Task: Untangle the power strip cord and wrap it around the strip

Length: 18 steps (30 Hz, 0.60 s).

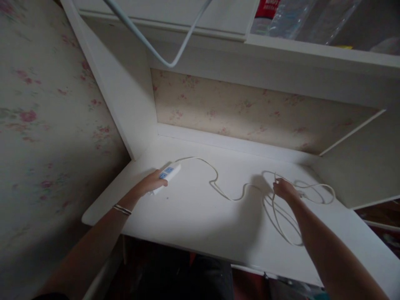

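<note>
- One power strip I hold in my left hand.
- My right hand pinches the cord.
- Loops beside this hand should, I think, stay untangled.

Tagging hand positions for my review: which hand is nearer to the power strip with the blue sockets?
Left. The left hand has the power strip in its grip; the right hand is away to the right, holding the pale cord.

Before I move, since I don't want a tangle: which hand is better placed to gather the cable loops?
Probably your right hand: it pinches the cable where it loops loosely. Your left hand grips the power strip, toward the desk's left end.
</note>
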{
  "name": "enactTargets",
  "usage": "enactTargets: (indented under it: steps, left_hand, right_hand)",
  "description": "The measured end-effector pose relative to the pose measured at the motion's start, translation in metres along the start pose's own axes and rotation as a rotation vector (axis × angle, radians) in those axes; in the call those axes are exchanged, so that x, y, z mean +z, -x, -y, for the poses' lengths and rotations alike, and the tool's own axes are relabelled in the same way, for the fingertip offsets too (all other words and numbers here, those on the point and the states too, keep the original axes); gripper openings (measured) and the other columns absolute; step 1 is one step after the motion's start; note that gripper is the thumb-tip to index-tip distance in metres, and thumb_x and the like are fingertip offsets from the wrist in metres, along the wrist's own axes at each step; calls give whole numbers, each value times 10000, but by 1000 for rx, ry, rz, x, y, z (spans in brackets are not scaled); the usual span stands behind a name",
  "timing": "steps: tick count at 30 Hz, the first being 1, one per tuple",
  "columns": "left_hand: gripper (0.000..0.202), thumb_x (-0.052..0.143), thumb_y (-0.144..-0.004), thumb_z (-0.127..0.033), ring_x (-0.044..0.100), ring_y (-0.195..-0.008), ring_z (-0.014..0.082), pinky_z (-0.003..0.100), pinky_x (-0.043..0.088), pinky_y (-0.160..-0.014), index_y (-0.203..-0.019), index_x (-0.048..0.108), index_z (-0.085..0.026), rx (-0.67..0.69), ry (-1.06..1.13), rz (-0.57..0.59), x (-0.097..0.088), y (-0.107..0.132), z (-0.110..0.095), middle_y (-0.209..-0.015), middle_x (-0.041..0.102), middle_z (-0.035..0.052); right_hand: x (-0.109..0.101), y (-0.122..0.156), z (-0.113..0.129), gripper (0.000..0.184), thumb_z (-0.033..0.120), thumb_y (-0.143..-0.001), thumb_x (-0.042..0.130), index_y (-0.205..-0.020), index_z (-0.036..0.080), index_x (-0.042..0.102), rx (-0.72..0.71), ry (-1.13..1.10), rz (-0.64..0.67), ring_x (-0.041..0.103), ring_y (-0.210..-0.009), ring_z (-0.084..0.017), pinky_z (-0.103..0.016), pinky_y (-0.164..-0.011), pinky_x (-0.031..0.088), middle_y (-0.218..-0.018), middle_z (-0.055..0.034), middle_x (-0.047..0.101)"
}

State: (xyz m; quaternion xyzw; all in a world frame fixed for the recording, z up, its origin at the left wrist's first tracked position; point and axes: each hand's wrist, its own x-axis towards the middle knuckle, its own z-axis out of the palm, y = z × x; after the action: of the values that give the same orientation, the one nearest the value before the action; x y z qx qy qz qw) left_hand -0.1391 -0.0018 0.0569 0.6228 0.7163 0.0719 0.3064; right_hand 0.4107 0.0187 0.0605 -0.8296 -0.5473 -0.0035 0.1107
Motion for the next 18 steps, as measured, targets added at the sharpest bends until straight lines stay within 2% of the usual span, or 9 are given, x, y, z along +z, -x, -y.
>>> enactTargets:
  steps: [2,3,5,7,10,13,15,18]
  left_hand:
    - [532,574,-697,-384,655,-812,222,252,460,-551,-1181,496,-179,3,194,-9,2,17,3,-1030,664,79]
    - [543,583,-687,-371,651,-801,224,260,463,-553,-1188,491,-184,12,274,-22,4,26,4,-1015,660,69]
    - [567,598,-671,-333,642,-818,225,272,475,-596,-1209,483,-200,76,389,-59,7,42,4,-1000,650,42]
    - [597,599,-663,-291,632,-865,230,292,489,-667,-1241,470,-209,142,471,-66,10,57,0,-1004,641,25]
    - [620,602,-666,-250,614,-919,237,323,491,-749,-1268,459,-212,220,531,-43,13,80,-13,-1044,631,30]
    - [650,621,-670,-213,607,-938,233,328,488,-771,-1291,431,-212,312,576,-43,14,105,-30,-1085,625,41]
    - [655,630,-676,-196,599,-987,235,334,488,-803,-1298,423,-214,374,602,-51,13,118,-40,-1149,611,49]
    - [636,620,-695,-178,600,-1010,233,330,494,-809,-1294,409,-208,411,588,-126,13,127,-48,-1158,610,59]
  right_hand:
    - [6,3,20,302,199,-905,491,-1149,49,586,-27,42,-52,586,-1038,-357,-514,-823,490,-1149,-257,572]
    - [7,6,35,311,193,-911,454,-1161,56,579,-99,55,-98,573,-1053,-362,-524,-846,475,-1147,-252,572]
    - [7,18,73,322,214,-920,420,-1174,90,574,-348,15,-201,556,-1071,-337,-504,-905,452,-1125,-206,587]
    - [3,37,118,352,274,-914,451,-1208,110,554,-605,-158,-263,533,-1105,-310,-463,-953,442,-1158,-182,575]
    - [-4,67,188,471,333,-914,468,-1349,151,444,-848,-392,-266,447,-1240,-294,-459,-1041,385,-1338,-175,481]
    - [-3,87,242,520,370,-937,433,-1417,190,353,-936,-570,-149,369,-1330,-289,-494,-1083,332,-1441,-158,404]
    - [5,97,264,530,382,-957,386,-1437,180,292,-891,-709,29,468,-1250,-271,-478,-1029,392,-1379,-167,476]
    - [24,116,281,496,338,-974,337,-1427,154,254,-829,-799,362,617,-1016,-227,-407,-896,481,-1167,-139,624]
